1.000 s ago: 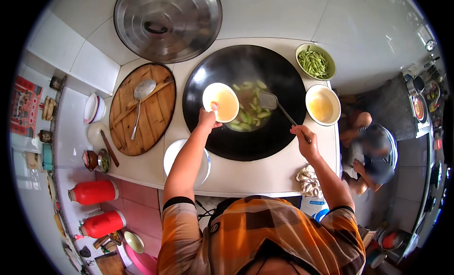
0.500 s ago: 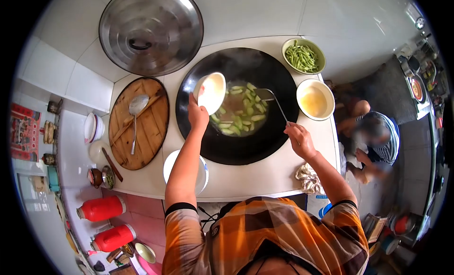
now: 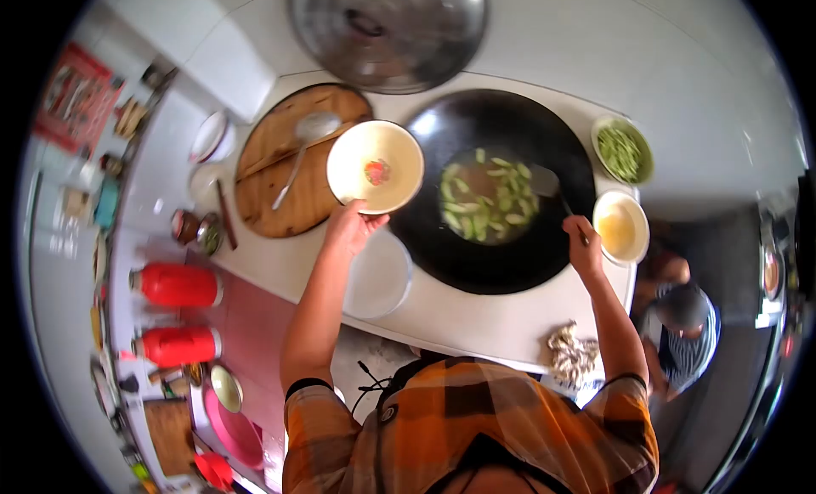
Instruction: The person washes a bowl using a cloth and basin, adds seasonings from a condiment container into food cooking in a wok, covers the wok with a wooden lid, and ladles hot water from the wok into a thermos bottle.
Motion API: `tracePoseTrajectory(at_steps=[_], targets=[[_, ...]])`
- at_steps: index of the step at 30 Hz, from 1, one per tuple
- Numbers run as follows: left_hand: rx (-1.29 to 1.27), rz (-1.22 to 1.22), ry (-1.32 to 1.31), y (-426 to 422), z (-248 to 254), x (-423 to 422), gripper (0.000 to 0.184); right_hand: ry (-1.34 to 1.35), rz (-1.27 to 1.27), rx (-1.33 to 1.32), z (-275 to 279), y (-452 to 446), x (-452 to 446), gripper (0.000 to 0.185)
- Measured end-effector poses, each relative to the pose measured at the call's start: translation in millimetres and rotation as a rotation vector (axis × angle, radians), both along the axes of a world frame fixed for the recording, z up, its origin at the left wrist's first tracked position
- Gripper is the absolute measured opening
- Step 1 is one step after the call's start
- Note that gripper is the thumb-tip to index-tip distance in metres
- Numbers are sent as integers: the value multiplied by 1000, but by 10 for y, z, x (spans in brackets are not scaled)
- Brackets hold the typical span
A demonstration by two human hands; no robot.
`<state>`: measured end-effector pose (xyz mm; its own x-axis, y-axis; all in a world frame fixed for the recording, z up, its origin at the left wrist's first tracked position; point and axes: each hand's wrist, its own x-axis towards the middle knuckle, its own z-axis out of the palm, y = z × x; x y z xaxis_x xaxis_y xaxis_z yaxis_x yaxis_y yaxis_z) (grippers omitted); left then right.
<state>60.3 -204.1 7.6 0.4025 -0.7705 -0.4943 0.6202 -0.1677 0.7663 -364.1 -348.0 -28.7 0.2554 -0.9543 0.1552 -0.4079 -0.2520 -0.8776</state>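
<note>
My left hand (image 3: pixel 353 226) grips the rim of a cream bowl (image 3: pixel 347 167), held above the left side of a big black wok (image 3: pixel 510 273). Inside the bowl a small red patch shows at the bottom. Pieces of green vegetable (image 3: pixel 480 218) lie in cloudy liquid in the wok's middle. With its fingers closed round the handle, my right hand (image 3: pixel 584 243) holds a spatula (image 3: pixel 545 181), whose blade is in the wok to the right of the vegetables.
A round wooden lid (image 3: pixel 263 184) with a ladle (image 3: pixel 293 175) lies left. White bowl (image 3: pixel 378 277) stands in front. Right of the wok are a bowl of green strips (image 3: pixel 622 154) and a bowl of yellow liquid (image 3: pixel 620 228). A cloth (image 3: pixel 571 354) lies near the edge; a person (image 3: pixel 684 324) crouches right.
My left hand has drawn the cream bowl left, away from the wok's centre, and levelled it so its inside shows. The spatula stays in my right hand. The whole view has turned.
</note>
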Motion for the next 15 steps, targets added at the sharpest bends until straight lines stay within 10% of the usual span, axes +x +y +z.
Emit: tracePoseTrajectory(at_steps=[9,15], targets=[[-19,323,17,1506,201,337,32,354,479,-238,773,649,-56,7],[-159,487,184,2185,-102,272,29,540,677,-487,234,1437,-354,5]])
